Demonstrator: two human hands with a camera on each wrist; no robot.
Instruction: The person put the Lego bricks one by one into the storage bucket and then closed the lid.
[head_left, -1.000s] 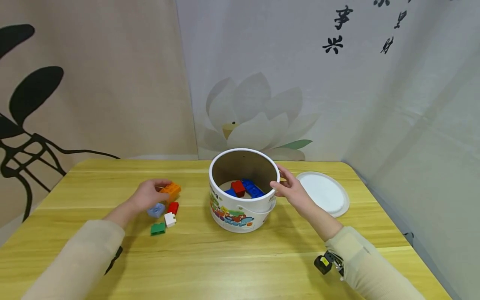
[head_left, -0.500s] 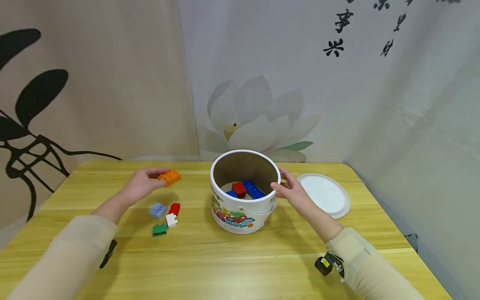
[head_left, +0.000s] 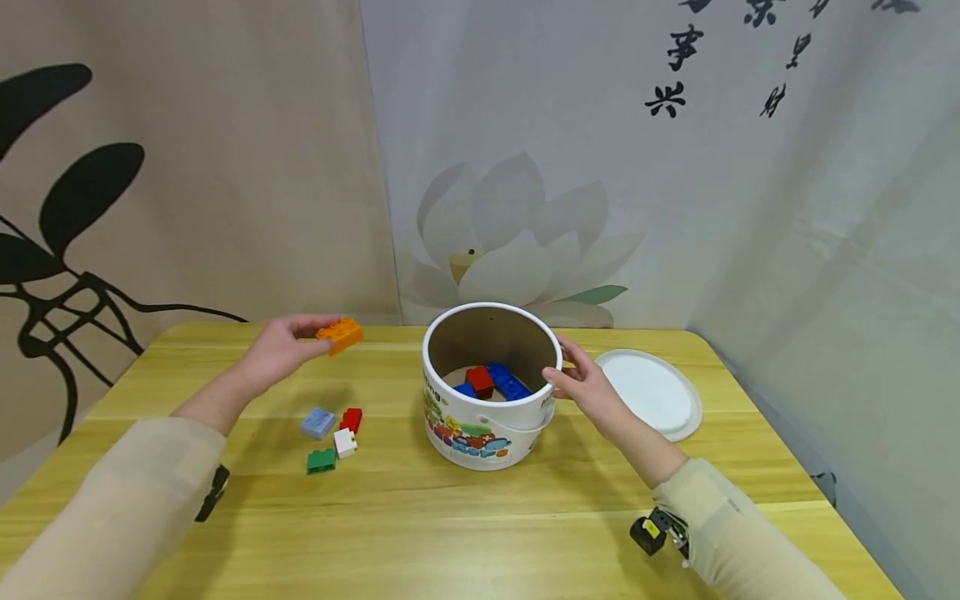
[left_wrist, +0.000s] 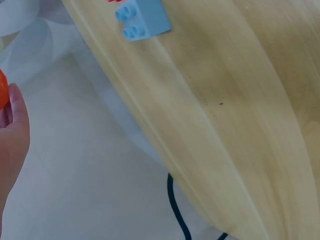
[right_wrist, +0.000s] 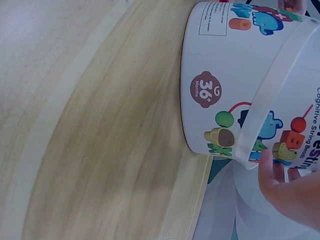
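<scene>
My left hand (head_left: 288,348) pinches an orange toy brick (head_left: 342,335) above the table, left of a round white bucket (head_left: 480,433). In the left wrist view only the edge of the orange brick (left_wrist: 3,90) and part of the hand (left_wrist: 15,135) show. My right hand (head_left: 588,385) grips the bucket's right rim, thumb at the near side. Inside the bucket lie a red brick (head_left: 480,382) and blue bricks (head_left: 507,382). Below my left hand, a light blue brick (head_left: 318,422), a red brick (head_left: 351,419), a white brick (head_left: 345,442) and a green brick (head_left: 321,461) rest on the table.
A round white lid (head_left: 651,392) lies on the wooden table (head_left: 480,542), right of the bucket and behind my right forearm. The bucket's white handle (right_wrist: 272,85) hangs down its side. Fabric with a printed lotus (head_left: 517,233) hangs behind the table.
My left hand has lifted the orange brick up off the table, away from the other loose bricks. My right hand stays on the bucket's rim.
</scene>
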